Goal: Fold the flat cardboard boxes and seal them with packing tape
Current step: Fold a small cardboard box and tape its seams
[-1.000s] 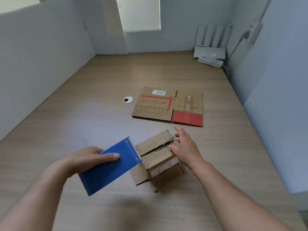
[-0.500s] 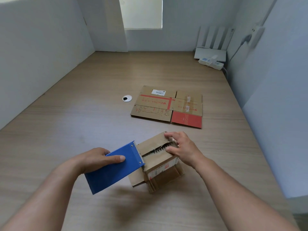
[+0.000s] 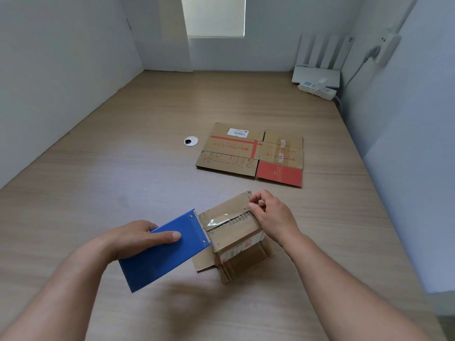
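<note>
A small folded cardboard box (image 3: 236, 238) stands on the wooden table near me, its top flaps closed along a ragged seam. My left hand (image 3: 138, 238) grips a blue tape dispenser (image 3: 165, 251) whose metal edge sits at the box's left top edge. A strip of clear tape (image 3: 216, 221) runs from the dispenser across the seam. My right hand (image 3: 269, 217) pinches the far end of the tape at the box's right top corner. A flat unfolded cardboard box (image 3: 251, 153) with red print lies farther back.
A round cable grommet (image 3: 191, 141) sits in the table left of the flat box. A white router (image 3: 317, 75) and a power strip (image 3: 317, 89) stand at the back right corner. White walls enclose the table on the left, back and right.
My right hand went from resting open on the box's top flaps to pinching at the right corner. A strip of clear tape now lies over the seam, and the dispenser sits closer to the box.
</note>
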### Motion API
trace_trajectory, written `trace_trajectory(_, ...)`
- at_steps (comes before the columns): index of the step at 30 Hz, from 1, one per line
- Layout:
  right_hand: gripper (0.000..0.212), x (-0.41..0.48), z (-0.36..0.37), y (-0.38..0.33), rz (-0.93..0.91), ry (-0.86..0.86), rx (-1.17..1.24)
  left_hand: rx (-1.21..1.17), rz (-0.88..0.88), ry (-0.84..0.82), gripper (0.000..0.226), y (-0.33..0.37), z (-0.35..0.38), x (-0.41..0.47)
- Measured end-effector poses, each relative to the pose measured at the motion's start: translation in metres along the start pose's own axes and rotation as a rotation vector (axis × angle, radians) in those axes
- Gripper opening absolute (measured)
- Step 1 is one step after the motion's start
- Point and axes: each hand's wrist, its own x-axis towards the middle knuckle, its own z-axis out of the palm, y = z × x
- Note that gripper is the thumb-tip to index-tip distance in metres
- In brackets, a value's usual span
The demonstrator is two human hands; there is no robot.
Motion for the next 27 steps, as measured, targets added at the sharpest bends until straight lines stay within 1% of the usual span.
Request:
trace_trajectory(3, 0.010, 0.000, 0.003, -0.003, 0.048, 0.024, -0.001, -0.028, -0.005, -0.003, 0.087, -0.001, 0.002, -0.001)
trace_trajectory(7, 0.007, 0.000, 0.007, -0.004, 0.100, 0.055, 0.039, -0.076, -0.010, 0.003, 0.088, -0.004, 0.006, -0.004)
trace_trajectory(10, 0.010, 0.001, 0.010, -0.003, 0.115, 0.078, 0.056, -0.138, -0.007, 0.003, 0.086, -0.009, 0.006, -0.010)
trace_trajectory(14, 0.028, 0.001, 0.010, -0.003, 0.125, 0.076, 0.085, -0.209, 0.018, -0.037, 0.103, -0.016, 0.006, -0.019)
trace_trajectory(17, 0.024, 0.002, 0.015, -0.004, 0.123, 0.092, 0.055, -0.187, -0.011, -0.068, 0.108, -0.019, 0.009, -0.021)
trace_trajectory(20, 0.023, 0.002, 0.019, -0.008, 0.133, 0.096, 0.022, -0.238, -0.065, -0.097, 0.107, -0.022, 0.014, -0.022)
trace_trajectory(23, 0.024, 0.003, 0.020, -0.010, 0.123, 0.098, 0.005, -0.268, -0.071, -0.102, 0.100, -0.021, 0.014, -0.024)
trace_trajectory(25, 0.023, 0.004, 0.021, -0.011, 0.126, 0.093, -0.002, -0.360, -0.080, -0.134, 0.104, -0.024, 0.013, -0.027)
trace_trajectory(27, 0.023, 0.004, 0.022, -0.012, 0.131, 0.083, -0.002, -0.518, -0.109, -0.180, 0.110, -0.031, 0.013, -0.031)
